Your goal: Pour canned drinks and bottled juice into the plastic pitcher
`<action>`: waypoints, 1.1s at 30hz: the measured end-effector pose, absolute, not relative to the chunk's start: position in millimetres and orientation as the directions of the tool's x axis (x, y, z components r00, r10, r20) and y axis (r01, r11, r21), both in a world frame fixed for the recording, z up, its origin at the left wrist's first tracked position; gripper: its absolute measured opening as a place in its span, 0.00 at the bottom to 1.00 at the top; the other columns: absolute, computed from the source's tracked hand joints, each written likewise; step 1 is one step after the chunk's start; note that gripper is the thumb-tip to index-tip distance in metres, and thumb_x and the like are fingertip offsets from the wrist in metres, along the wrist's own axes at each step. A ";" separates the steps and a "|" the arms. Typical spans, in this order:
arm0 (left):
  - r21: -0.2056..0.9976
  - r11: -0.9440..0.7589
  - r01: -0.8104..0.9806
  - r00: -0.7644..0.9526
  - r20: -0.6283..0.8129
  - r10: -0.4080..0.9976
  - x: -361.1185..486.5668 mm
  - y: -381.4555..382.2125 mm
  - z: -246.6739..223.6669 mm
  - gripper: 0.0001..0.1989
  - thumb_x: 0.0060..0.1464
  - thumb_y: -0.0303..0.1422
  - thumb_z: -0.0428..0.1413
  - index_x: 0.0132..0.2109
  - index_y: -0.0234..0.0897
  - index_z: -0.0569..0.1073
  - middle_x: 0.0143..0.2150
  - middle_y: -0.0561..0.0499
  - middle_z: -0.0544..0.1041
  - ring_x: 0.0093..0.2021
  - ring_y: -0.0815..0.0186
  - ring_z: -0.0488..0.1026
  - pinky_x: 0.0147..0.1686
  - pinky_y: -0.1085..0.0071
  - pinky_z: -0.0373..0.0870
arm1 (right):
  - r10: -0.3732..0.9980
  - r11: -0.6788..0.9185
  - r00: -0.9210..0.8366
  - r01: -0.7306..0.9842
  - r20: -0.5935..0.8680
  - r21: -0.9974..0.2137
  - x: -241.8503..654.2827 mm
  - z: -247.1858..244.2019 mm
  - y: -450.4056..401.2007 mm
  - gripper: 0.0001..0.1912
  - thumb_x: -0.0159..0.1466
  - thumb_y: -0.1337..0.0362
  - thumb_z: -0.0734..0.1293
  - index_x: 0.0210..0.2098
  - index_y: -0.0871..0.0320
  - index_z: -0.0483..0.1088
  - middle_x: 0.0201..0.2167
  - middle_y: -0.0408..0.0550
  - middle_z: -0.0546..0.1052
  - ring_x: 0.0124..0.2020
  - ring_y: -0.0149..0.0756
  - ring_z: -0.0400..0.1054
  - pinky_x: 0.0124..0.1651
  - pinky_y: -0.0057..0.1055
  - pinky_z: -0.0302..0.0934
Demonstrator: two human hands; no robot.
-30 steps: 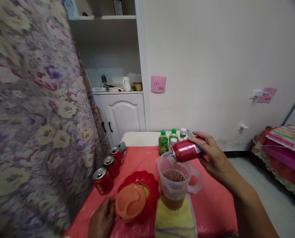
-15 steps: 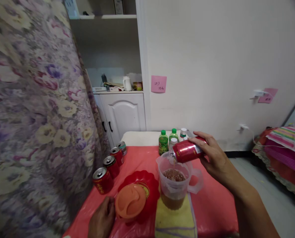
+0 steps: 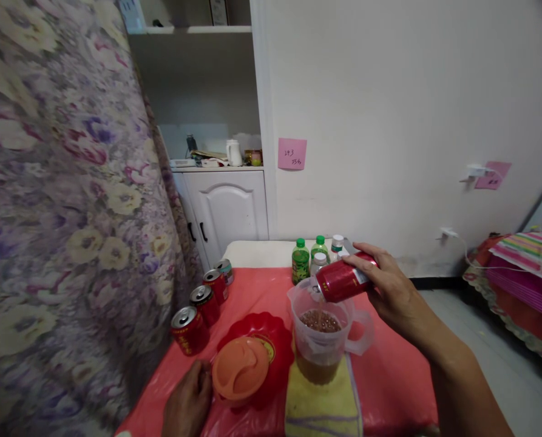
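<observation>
My right hand grips a red drink can, tilted with its opening down to the left. A thin brown stream runs from it into a clear plastic pitcher, which holds foamy brown liquid. The pitcher stands on a folded yellow cloth, its handle to the right. My left hand rests on the table with its fingers curled in, beside an orange divided bowl; nothing shows in it. That bowl sits on a red scalloped plate.
Several cans, a red one nearest, line the left side of the red-covered table. Behind the pitcher stand green-capped bottles and white-capped bottles. A floral curtain hangs close on the left.
The can in my right hand tips slightly further down, and the stream into the pitcher continues. My left hand stays in place.
</observation>
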State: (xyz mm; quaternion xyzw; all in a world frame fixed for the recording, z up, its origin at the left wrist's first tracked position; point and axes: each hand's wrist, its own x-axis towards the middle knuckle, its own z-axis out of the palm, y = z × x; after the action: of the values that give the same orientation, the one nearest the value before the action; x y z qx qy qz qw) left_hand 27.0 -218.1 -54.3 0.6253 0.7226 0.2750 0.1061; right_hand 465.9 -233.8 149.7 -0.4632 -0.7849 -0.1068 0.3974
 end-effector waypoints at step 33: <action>0.512 0.011 0.859 -0.159 0.246 0.956 23.2 -216.9 -60.5 0.12 0.62 0.41 0.44 0.37 0.44 0.70 0.38 0.48 0.84 0.39 0.59 0.81 0.37 0.69 0.71 | 0.702 0.500 -0.307 0.855 0.643 -0.138 462.0 143.7 -235.0 0.39 0.62 0.83 0.55 0.65 0.42 0.60 0.68 0.53 0.58 0.66 0.46 0.59 0.64 0.54 0.65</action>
State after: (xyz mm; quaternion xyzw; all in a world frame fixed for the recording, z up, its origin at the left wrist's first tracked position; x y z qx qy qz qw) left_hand 23.2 -216.9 -60.5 0.6428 0.7058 0.2852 0.0852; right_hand 462.0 -235.0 143.7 -0.4863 -0.8001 -0.1153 0.3317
